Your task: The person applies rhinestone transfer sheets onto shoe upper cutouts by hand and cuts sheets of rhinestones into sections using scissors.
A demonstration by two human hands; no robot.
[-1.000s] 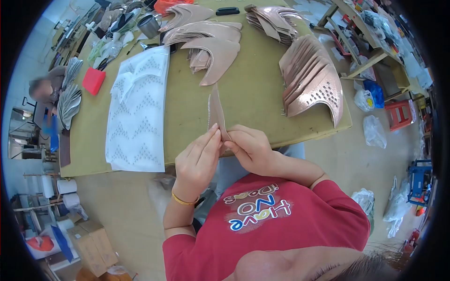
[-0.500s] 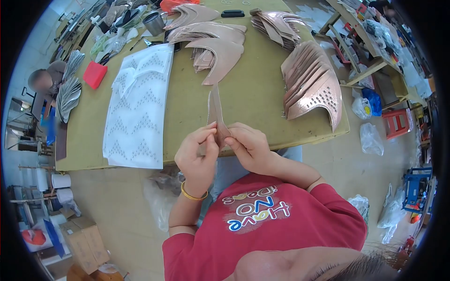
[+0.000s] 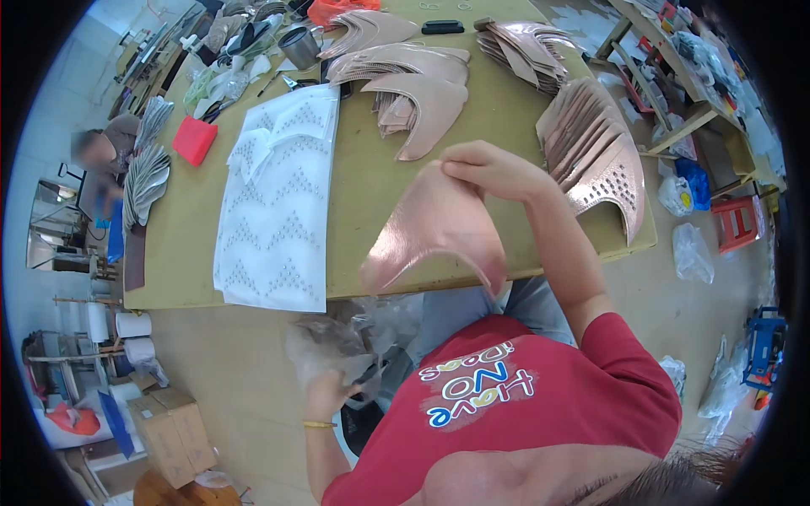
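Plainly, the right hand (image 3: 496, 171) pinched a U-shaped rose-gold panel (image 3: 440, 221) between its fingers over the counter's (image 3: 190, 232) near side, while the left hand (image 3: 331, 391), its grip impossible to tell, met clear plastic (image 3: 325, 344) below.

A big yellow-green table (image 3: 359, 198) is holding lots of things. White sheets (image 3: 274, 202) with little dots are lying flat on its left side, and a red pouch (image 3: 194, 140) is lying near them. Pink shiny piles (image 3: 443, 105) are sitting in the middle, toward the back. Two more shiny piles (image 3: 601, 148) are sitting on the right. A small black thing (image 3: 443, 27) is lying far back, between the piles. A grey cup (image 3: 299, 48) is standing near an orange bag (image 3: 342, 10).

The pale floor (image 3: 236, 363) is holding things too. A red stool (image 3: 738, 223) is standing on the right, and a see-through bag (image 3: 692, 253) is lying near it. A brown box (image 3: 173, 434) is sitting on the left.
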